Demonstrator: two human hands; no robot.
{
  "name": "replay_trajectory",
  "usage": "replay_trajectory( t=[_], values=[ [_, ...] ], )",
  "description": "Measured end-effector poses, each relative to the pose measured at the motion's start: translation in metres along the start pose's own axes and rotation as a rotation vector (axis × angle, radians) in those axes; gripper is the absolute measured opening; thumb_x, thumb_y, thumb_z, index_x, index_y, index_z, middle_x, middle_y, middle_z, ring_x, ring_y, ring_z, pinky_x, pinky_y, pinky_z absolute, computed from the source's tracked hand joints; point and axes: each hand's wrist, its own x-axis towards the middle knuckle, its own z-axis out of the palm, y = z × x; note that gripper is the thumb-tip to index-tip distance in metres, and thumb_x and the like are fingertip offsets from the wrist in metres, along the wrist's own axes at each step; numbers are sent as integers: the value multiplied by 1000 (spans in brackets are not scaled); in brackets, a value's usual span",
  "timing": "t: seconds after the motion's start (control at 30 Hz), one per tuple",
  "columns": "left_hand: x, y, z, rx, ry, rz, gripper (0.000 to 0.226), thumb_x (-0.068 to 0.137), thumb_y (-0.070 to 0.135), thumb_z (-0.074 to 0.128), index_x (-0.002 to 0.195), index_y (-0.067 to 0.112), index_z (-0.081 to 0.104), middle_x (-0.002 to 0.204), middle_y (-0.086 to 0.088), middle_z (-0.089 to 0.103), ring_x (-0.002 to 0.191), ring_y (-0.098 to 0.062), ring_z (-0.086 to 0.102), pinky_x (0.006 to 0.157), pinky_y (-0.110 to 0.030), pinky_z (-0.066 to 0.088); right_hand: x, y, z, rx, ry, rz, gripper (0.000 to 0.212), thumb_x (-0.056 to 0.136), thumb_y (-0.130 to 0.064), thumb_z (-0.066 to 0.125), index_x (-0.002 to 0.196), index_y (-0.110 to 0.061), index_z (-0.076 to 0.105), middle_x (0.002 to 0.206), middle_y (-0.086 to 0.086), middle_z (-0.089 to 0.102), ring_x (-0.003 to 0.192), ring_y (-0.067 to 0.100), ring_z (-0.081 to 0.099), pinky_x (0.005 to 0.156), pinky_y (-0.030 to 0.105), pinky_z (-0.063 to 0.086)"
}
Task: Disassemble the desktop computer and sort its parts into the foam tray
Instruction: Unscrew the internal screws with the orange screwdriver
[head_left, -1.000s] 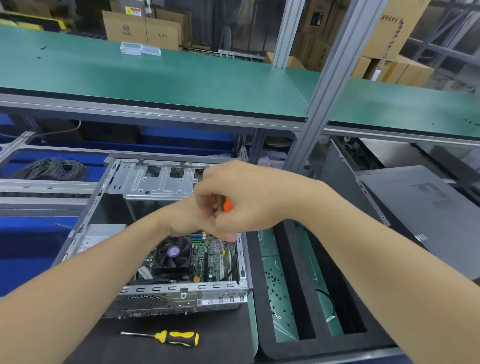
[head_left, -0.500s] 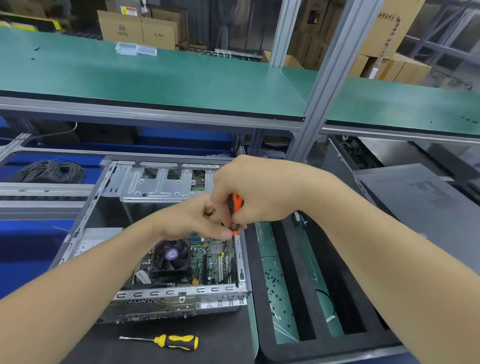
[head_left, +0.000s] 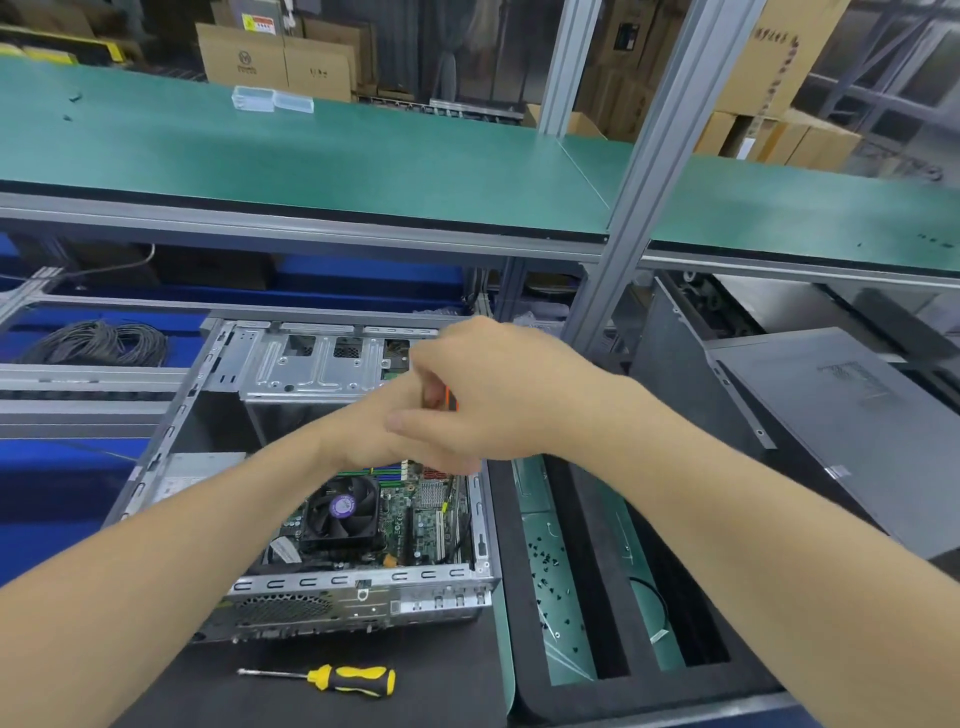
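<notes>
Head camera view: a person's right hand (head_left: 498, 400) was curled round an orange-handled tool (head_left: 451, 401), only a sliver of the handle showing, above the open desktop computer (head_left: 337, 608) lying on its side on the dark bench mat. The left hand (head_left: 379, 431) was tucked against and partly beneath the right; whether its fingers held anything could not be told.

The job looked to be in its early stages. The case stood open on top, yet the cooler fan (head_left: 340, 506), the motherboard (head_left: 431, 525) and the metal drive cage (head_left: 311, 364) all remained inside. The foam tray (head_left: 623, 696), just beside the computer on its right, held a scatter of small black screws (head_left: 550, 566) in one long compartment and what appeared to be a thin cable in the next. A yellow-and-black screwdriver (head_left: 353, 679) lay unused in front of the case.

No writing could be read. The fan carried a round purple sticker, and the cardboard boxes (head_left: 275, 57) behind the green shelf bore a circular logo and a red-and-white label, all too small to make out.
</notes>
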Motion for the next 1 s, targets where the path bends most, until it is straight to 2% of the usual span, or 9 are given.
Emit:
replay_trajectory(
  t=[0.1, 0.17, 0.3, 0.4, 0.53, 0.63, 0.7, 0.8, 1.0],
  values=[
    [4, -3, 7, -71, 43, 13, 20, 75, 13, 86, 77, 18, 67, 69, -24, 48, 66, -36, 39, 61, -48, 34, 3, -9, 4, -211, 105, 192, 56, 98, -69, 46, 71, -19, 39, 66, 0, 31, 54, 24, 36, 58, 34, 33],
    [4, -7, 8, -101, 42, -6, 28, 69, 19, 90, 80, 14, 65, 70, -19, 44, 67, -32, 38, 62, -45, 31, 8, -8, 4, -143, 42, 158, 37, 100, -46, 54, 79, -16, 50, 69, 2, 38, 61, 26, 49, 51, 32, 35],
    [-2, -14, 0, -175, -42, -50, 24, 75, 12, 84, 84, 28, 69, 72, 15, 60, 71, -2, 57, 69, -16, 46, 5, 5, -7, 74, -151, -54, 7, 93, -32, 67, 94, -26, 64, 82, -8, 59, 81, 16, 61, 69, 38, 56],
    [-5, -10, -5, -206, -126, -53, 13, 81, 20, 78, 90, 28, 72, 85, 9, 61, 86, -10, 56, 82, -24, 46, 1, 12, -16, 162, -247, -145, 27, 84, -20, 76, 101, -36, 63, 91, -15, 65, 79, -2, 57, 71, 35, 54],
    [-3, -8, -7, -188, -191, -52, 27, 85, 12, 74, 100, 35, 75, 95, 10, 68, 92, -10, 59, 85, -29, 45, 2, 13, -19, 259, -315, -163, 47, 75, 3, 69, 103, -35, 66, 96, -17, 67, 80, 7, 67, 72, 39, 59],
    [-2, -6, -9, -107, -176, -61, 17, 77, 16, 81, 71, 23, 66, 69, 17, 54, 65, 0, 50, 68, -11, 44, 1, 12, -14, 239, -270, -192, 38, 78, -10, 74, 108, -32, 66, 98, -19, 61, 94, 12, 61, 76, 31, 52],
    [0, -11, -10, -65, -70, -62, 49, 67, 28, 86, 74, -9, 54, 66, -2, 48, 65, -10, 47, 64, -17, 44, 1, 8, -6, 208, -116, -148, 23, 85, -39, 74, 102, -26, 64, 91, -15, 59, 93, 12, 55, 76, 27, 48],
    [0, -12, -2, -86, -3, -21, 61, 67, 29, 89, 84, -15, 50, 67, -21, 49, 65, -26, 43, 65, -32, 36, 6, 0, 9, 47, 100, 83, 51, 87, -70, 59, 92, -19, 60, 79, -4, 52, 84, 25, 59, 66, 37, 49],
    [-3, -18, -4, -102, -2, -70, 37, 66, 32, 89, 98, 30, 70, 87, 15, 66, 82, -11, 56, 77, -29, 46, 11, 6, 2, 234, -17, -45, 15, 90, -31, 70, 96, -19, 62, 76, -12, 52, 68, 0, 54, 61, 32, 46]
  ],
)
